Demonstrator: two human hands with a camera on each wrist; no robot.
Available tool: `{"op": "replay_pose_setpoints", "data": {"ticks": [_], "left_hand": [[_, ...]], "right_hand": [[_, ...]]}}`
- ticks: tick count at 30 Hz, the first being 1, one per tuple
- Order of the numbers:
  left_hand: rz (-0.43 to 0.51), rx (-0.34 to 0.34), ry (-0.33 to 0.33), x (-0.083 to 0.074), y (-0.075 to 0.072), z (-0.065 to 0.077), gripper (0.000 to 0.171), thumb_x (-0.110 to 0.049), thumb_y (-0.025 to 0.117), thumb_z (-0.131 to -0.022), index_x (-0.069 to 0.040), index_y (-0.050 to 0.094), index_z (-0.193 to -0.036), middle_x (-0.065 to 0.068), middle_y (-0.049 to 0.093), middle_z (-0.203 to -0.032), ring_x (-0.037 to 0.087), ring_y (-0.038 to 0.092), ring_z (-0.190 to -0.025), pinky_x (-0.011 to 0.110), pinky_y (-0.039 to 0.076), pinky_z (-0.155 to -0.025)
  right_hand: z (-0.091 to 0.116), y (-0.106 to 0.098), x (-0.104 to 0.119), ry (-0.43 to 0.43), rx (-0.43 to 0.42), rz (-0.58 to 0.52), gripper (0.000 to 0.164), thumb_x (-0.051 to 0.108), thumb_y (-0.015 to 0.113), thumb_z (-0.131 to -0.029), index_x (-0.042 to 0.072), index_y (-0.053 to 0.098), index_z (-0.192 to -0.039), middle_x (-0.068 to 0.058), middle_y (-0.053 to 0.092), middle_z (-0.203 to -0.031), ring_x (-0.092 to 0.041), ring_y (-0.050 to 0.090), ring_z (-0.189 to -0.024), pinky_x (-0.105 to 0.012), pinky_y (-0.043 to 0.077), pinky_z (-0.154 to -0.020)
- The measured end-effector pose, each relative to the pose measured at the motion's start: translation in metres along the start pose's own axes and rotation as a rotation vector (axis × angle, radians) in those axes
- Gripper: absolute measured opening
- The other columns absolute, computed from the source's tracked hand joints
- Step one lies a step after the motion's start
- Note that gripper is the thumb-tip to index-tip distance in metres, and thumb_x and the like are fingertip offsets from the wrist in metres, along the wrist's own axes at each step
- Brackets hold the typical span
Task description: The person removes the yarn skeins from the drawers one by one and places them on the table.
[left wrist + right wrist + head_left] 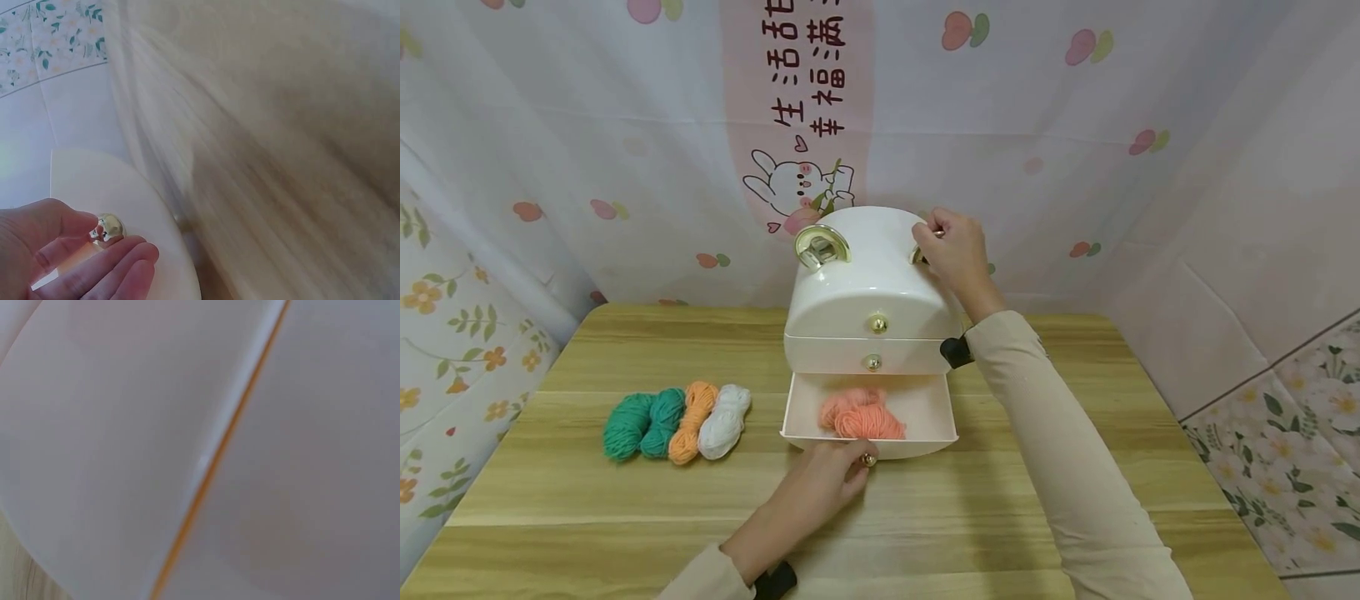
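A white storage box (874, 275) with gold fittings stands on the table, its bottom drawer (925, 417) pulled out. Two bundles of coral yarn (871, 422) lie in that drawer. My left hand (823, 479) is at the drawer's front, thumb and fingers about its gold knob (869, 459); the left wrist view shows the knob (109, 229) between them. Up on the box's right side, my right hand (958, 250) grips a gold handle (917, 255), mostly covered by the fingers. The right wrist view holds only a blurred white surface with an orange line; no hand appears there.
Left of the box, green yarn (628, 425), orange yarn (694, 423) and white yarn (725, 422) lie side by side on the wood-grain table (625, 533). A matching gold handle (822, 247) is on the box's left. A printed curtain (1000, 125) hangs close behind.
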State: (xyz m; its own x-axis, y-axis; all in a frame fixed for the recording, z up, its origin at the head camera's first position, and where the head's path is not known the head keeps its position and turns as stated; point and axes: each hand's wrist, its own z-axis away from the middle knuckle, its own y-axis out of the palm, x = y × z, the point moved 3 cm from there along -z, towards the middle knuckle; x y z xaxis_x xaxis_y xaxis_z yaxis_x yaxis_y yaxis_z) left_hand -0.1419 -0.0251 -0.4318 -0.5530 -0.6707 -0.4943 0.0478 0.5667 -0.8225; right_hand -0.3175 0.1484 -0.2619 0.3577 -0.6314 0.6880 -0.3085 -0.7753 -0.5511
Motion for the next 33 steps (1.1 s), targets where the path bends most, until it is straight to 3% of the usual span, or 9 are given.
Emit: {"op": "replay_pose_setpoints", "data": {"ticks": [9, 19, 24, 27, 30, 33], "left_hand": [[-0.004, 0.012, -0.006, -0.008, 0.000, 0.011, 0.015, -0.011, 0.069, -0.078, -0.015, 0.067, -0.093, -0.006, 0.062, -0.068, 0.001, 0.036, -0.053, 0.017, 0.034, -0.048], [-0.022, 0.003, 0.013, -0.011, -0.001, 0.015, 0.016, -0.013, 0.070, -0.077, -0.015, 0.066, -0.092, -0.008, 0.059, -0.066, 0.002, 0.036, -0.052, 0.018, 0.033, -0.047], [-0.004, 0.056, 0.008, -0.015, -0.008, 0.011, 0.014, -0.013, 0.067, -0.081, -0.013, 0.069, -0.095, -0.007, 0.063, -0.070, -0.001, 0.047, -0.057, 0.017, 0.038, -0.050], [0.028, 0.063, -0.006, -0.020, -0.017, 0.006, 0.011, -0.015, 0.064, -0.083, -0.013, 0.069, -0.093, -0.009, 0.059, -0.064, -0.003, 0.045, -0.054, 0.015, 0.037, -0.047], [0.042, 0.025, -0.021, -0.023, -0.028, -0.001, 0.010, -0.015, 0.063, -0.084, -0.015, 0.069, -0.093, -0.011, 0.055, -0.061, -0.004, 0.043, -0.052, 0.015, 0.036, -0.047], [0.000, -0.037, -0.027, -0.022, -0.036, -0.009, 0.013, -0.015, 0.066, -0.083, -0.017, 0.068, -0.095, -0.010, 0.062, -0.075, 0.000, 0.052, -0.063, 0.018, 0.042, -0.054]], "right_hand": [[0.000, -0.001, 0.001, -0.028, -0.013, 0.017, 0.027, 0.012, 0.052, -0.081, 0.012, 0.041, -0.056, 0.004, 0.035, -0.050, -0.007, 0.028, -0.046, -0.023, 0.024, -0.048], [0.000, -0.001, 0.001, -0.019, -0.011, 0.018, 0.027, 0.013, 0.052, -0.081, 0.012, 0.041, -0.056, 0.004, 0.036, -0.051, -0.007, 0.029, -0.047, -0.023, 0.024, -0.048], [-0.001, -0.001, 0.000, -0.004, -0.009, 0.009, 0.028, 0.014, 0.051, -0.081, 0.012, 0.041, -0.056, 0.004, 0.034, -0.051, -0.009, 0.029, -0.048, -0.022, 0.022, -0.047], [0.000, -0.001, -0.001, 0.002, -0.014, 0.002, 0.028, 0.014, 0.052, -0.081, 0.012, 0.041, -0.056, 0.004, 0.035, -0.051, -0.010, 0.029, -0.048, -0.022, 0.022, -0.047], [0.000, -0.001, -0.001, 0.001, -0.016, -0.001, 0.028, 0.014, 0.052, -0.081, 0.012, 0.041, -0.056, 0.004, 0.035, -0.051, -0.010, 0.029, -0.048, -0.022, 0.022, -0.047], [0.000, -0.001, 0.000, -0.009, -0.012, 0.003, 0.028, 0.014, 0.052, -0.081, 0.013, 0.041, -0.056, 0.004, 0.035, -0.050, -0.009, 0.029, -0.047, -0.022, 0.022, -0.046]]}}
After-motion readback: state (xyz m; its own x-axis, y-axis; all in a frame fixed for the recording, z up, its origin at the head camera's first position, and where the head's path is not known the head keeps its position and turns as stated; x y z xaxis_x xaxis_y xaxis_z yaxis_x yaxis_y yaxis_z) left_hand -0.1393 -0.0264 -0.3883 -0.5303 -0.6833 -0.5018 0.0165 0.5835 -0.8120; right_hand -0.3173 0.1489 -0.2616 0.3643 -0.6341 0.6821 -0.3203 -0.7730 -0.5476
